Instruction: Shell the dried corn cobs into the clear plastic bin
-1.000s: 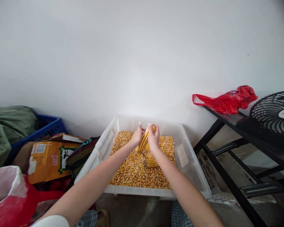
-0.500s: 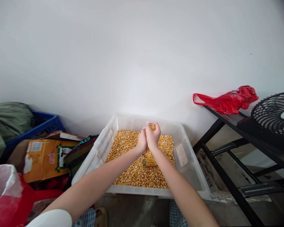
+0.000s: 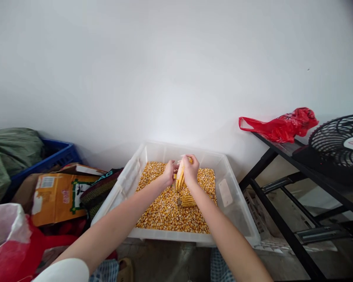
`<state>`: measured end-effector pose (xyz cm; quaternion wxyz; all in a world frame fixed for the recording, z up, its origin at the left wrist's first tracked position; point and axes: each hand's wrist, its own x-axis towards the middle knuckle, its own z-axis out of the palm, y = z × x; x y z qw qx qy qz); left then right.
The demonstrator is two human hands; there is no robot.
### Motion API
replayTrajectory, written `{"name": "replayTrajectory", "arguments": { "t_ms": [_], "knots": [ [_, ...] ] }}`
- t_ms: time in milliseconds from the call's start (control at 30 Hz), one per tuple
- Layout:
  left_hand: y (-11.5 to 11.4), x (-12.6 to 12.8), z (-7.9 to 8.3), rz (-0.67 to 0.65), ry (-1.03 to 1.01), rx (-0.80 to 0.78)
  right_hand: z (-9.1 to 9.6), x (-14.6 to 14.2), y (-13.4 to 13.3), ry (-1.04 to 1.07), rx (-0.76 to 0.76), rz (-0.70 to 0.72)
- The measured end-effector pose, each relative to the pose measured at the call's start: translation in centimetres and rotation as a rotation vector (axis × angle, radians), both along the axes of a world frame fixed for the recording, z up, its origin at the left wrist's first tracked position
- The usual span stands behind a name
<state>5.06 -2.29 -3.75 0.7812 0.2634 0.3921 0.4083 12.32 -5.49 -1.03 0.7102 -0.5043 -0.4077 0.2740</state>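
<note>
A clear plastic bin (image 3: 241, 219) on the floor holds a bed of loose yellow corn kernels (image 3: 170, 213). Both my hands are over its far half, wrapped round one upright corn cob (image 3: 180, 176). My left hand (image 3: 168, 174) grips the cob's left side and my right hand (image 3: 190, 171) closes over its top and right side. A second cob (image 3: 187, 200) lies on the kernels just below my hands.
Left of the bin lie an orange cardboard box (image 3: 59, 196), a dark mesh bag (image 3: 101, 192), a blue crate (image 3: 51, 158) with green cloth and a red-and-white bag (image 3: 8, 243). At right a black metal table (image 3: 285, 231) carries a red plastic bag (image 3: 282, 124) and a black fan (image 3: 339, 147).
My hands were apart on the cob, then pressed together over it, and have now parted a little, so the cob shows between them again.
</note>
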Motion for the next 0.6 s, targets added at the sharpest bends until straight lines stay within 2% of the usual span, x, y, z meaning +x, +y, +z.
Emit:
{"name": "replayTrajectory", "arguments": {
  "t_ms": [33, 100, 200, 333, 467, 600],
  "knots": [
    [0.3, -0.4, 0.1, -0.052, 0.041, 0.015, -0.1, 0.5, 0.5, 0.141, -0.004, 0.022],
    [0.6, -0.7, 0.4, -0.086, 0.156, 0.146, 0.0, 1.8, 1.3, 0.380, -0.003, 0.041],
    [-0.2, 0.1, 0.5, -0.039, 0.427, 0.496, 0.3, 3.2, 1.8, 0.557, 0.010, 0.007],
    [-2.6, 1.9, 0.6, -0.051, 0.880, 0.894, 0.6, 3.6, 1.8, 0.558, 0.041, -0.105],
    [-3.7, 2.0, 1.6, -0.041, 1.184, 0.975, 1.1, 3.4, 1.7, 0.541, 0.047, -0.162],
    [-3.6, 1.1, 2.6, 0.044, 1.383, 1.145, 1.4, 3.7, 1.7, 0.548, 0.051, -0.184]
  ]
}}
